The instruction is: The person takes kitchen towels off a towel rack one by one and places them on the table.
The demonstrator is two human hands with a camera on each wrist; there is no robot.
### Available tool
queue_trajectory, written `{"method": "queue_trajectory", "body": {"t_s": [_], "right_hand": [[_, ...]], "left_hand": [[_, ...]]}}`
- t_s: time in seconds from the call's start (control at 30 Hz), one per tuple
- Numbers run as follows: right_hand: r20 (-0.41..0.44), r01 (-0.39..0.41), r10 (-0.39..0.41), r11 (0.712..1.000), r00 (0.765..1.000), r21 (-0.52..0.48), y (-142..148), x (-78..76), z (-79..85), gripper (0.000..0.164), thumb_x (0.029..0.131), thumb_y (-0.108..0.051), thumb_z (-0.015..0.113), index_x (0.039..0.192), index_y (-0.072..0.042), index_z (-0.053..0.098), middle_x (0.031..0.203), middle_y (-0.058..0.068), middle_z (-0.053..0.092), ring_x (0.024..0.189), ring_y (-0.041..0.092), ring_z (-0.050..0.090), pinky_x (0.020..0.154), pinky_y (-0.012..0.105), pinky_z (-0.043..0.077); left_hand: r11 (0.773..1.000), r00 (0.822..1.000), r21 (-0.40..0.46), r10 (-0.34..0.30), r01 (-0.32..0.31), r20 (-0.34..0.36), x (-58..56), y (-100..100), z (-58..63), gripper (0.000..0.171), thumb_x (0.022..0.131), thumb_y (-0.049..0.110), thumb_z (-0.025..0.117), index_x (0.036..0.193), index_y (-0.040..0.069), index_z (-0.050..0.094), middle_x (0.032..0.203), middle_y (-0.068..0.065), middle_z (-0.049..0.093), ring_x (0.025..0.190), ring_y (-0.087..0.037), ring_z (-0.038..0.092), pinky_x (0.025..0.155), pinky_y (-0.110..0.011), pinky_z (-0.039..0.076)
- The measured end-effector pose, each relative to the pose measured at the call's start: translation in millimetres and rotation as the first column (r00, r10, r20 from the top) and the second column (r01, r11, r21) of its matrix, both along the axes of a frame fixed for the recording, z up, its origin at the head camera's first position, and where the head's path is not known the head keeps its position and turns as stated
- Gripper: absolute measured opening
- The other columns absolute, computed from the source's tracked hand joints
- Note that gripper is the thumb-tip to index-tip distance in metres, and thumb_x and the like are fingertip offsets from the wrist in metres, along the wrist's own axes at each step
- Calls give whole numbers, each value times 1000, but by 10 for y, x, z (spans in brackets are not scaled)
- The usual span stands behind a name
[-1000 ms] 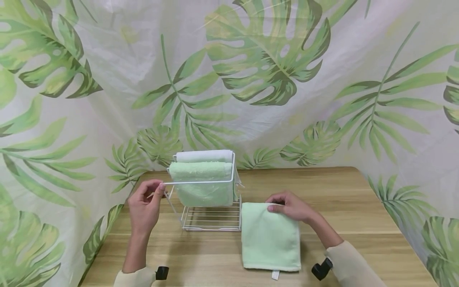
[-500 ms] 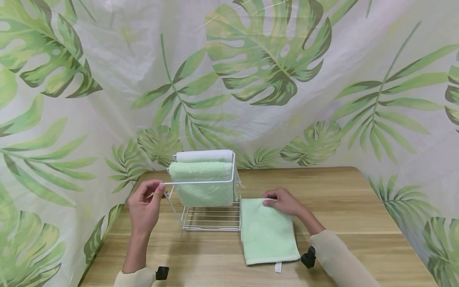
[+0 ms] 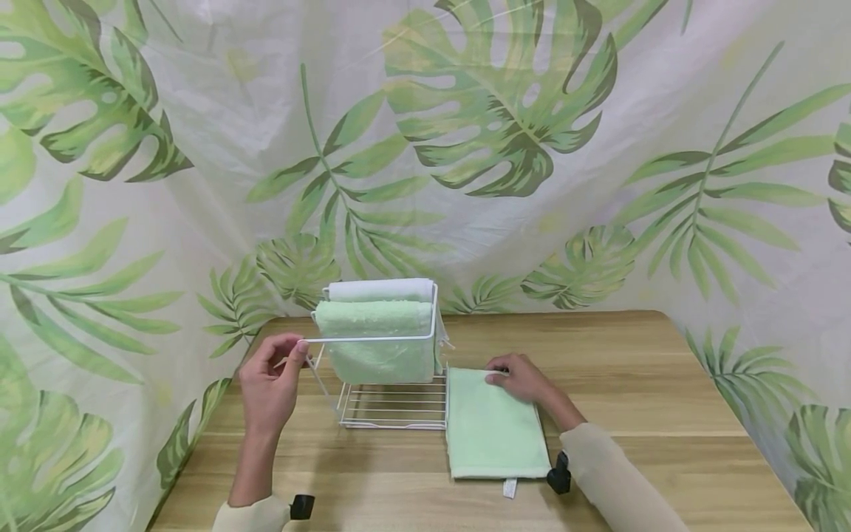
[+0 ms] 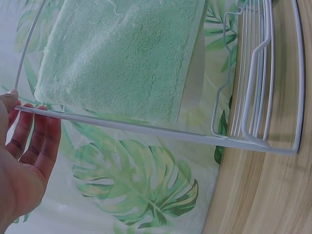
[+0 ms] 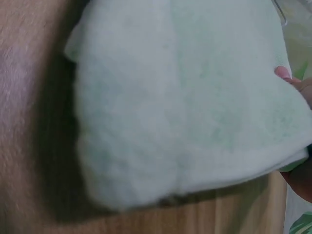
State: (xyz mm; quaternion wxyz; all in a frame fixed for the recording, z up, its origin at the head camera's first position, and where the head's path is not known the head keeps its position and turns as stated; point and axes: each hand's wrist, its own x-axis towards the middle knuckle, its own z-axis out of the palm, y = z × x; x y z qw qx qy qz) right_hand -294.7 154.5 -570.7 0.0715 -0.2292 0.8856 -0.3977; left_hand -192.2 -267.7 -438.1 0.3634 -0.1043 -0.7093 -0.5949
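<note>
My left hand (image 3: 271, 380) pinches the front left corner of a white wire rack (image 3: 392, 426), thumb and fingers at the top bar. In the left wrist view the thumb (image 4: 9, 100) lies on the bar. My right hand (image 3: 525, 380) pinches the top edge of a folded pale green towel (image 3: 495, 428), which hangs just right of the rack with a small white tag at its lower edge. Over the rack's bars hang another green towel (image 3: 375, 347) and, behind it, a white towel (image 3: 379, 289). Seen from the right wrist, the held towel fills most of the view.
The rack stands on a wooden table (image 3: 631, 384) with rounded back corners. Behind the table hangs a leaf-patterned curtain (image 3: 266, 111). The rack's lower wire shelf (image 3: 395, 403) sits beneath the hanging towels.
The right hand has moved the held towel slightly left and away from me, closer alongside the rack. The left hand keeps its grip on the rack corner.
</note>
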Motion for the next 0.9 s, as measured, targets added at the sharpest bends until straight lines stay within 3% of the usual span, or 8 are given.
{"method": "queue_trajectory", "body": {"t_s": [0.4,0.53,0.73,0.9], "right_hand": [[-27,24,-23,999,999,38,-21,39,19,14,104,-19,71,111,-14,82,110,1,81,103,19,73,95,46,61],[-58,40,-36,997,998,71,-33,49,65,14,103,-19,73,113,-14,82,109,1,81,103,18,74,95,46,61],[-118,35,-28,998,993,58,-87,113,326,21,102,-15,74,121,-7,79,114,7,81,101,20,74,89,40,63],[-193,27,-21,999,981,27,-162,185,657,27,102,-15,75,127,-8,77,124,10,79,109,28,75,91,46,63]], "left_hand": [[1000,1000,-5,2,-2,-2,-3,1,0,9,96,-13,70,104,-17,68,84,10,70,73,0,71,65,-15,62],[1000,1000,-12,3,-3,-10,-10,0,-2,9,96,-14,70,104,-17,68,84,10,70,73,1,71,65,-15,62],[1000,1000,-7,-2,2,-7,-11,-2,-6,9,96,-14,70,104,-17,68,85,10,70,74,-1,71,65,-15,62],[1000,1000,0,-7,7,-5,-8,-4,-11,10,97,-13,70,105,-18,68,87,9,71,75,-4,72,66,-14,62]]}}
